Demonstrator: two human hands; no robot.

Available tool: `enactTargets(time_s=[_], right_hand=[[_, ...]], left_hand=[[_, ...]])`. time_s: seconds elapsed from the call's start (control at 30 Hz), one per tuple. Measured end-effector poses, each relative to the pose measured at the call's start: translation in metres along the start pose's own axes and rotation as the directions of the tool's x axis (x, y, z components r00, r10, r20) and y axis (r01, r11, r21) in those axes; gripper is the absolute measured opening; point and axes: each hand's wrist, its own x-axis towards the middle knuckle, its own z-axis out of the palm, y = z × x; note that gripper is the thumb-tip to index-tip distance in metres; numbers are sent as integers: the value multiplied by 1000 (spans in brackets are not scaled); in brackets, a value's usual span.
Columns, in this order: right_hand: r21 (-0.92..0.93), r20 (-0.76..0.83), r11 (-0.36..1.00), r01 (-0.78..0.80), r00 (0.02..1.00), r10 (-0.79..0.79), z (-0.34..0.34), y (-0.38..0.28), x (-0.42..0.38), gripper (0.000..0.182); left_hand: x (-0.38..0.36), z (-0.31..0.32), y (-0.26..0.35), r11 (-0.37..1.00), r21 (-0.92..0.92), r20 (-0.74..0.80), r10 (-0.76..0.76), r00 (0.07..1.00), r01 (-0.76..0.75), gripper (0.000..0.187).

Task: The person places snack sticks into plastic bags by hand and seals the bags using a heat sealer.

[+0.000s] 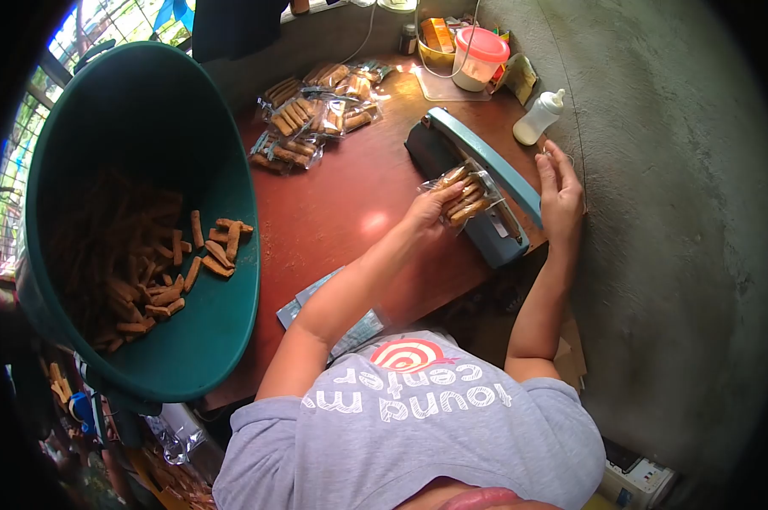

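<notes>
My left hand (435, 208) grips a clear plastic bag of breadsticks (464, 194), thumb on top, fingers mostly hidden beneath. The bag lies over the bed of a blue impulse sealer (496, 241), whose long lever arm (486, 163) is raised. My right hand (562, 191) is beside the lever's near end, close to the wall, with fingers stretched out and nothing seen in them.
A green tub (249, 255) of loose breadsticks tilts at the left. Filled bags (303, 119) lie piled at the back. A milk bottle (537, 119) and a pink-lidded container (479, 59) stand by the wall. Flat plastic bags (362, 331) lie at the table's front.
</notes>
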Motion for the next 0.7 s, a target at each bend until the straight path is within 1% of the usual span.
enactTargets(time_s=[0.03,0.07,0.1,0.17,0.23,0.27,0.33,0.4,0.47,0.57,0.7], right_hand=[[-1,-1,1000,-1,1000,1,1,5,-4,33],[-26,-7,1000,-12,1000,11,5,15,-11,32],[-50,-13,998,-22,1000,21,9,28,-18,31],[-115,-48,992,-43,998,37,25,60,-35,26],[-154,-48,985,75,995,-83,27,67,-42,24],[-153,-45,985,75,996,-83,28,70,-42,24],[-96,-67,992,79,994,-85,29,72,-41,24],[-82,-76,994,67,994,-73,29,67,-41,24],[-67,-82,996,53,995,-59,30,66,-43,24],[-73,-77,996,58,995,-63,29,66,-44,24],[-64,-86,996,64,994,-70,30,69,-44,24]], left_hand=[[2,5,1,999,-20,-42,24,999,-25,36],[3,9,2,1000,-17,-81,6,997,-7,32],[4,7,1,1000,-19,-82,5,997,-7,32],[3,4,-2,995,54,-118,87,989,-81,30],[-5,5,0,994,71,-155,95,983,-85,32],[-9,6,1,993,89,-186,96,978,-81,34],[-18,7,4,992,108,-182,80,980,-61,36],[-22,9,6,991,125,-179,73,981,-51,38],[-26,10,4,978,196,-205,117,972,-77,41],[-31,12,5,984,167,-231,94,968,-55,44],[-31,1,1,984,170,-223,88,971,-51,43]])
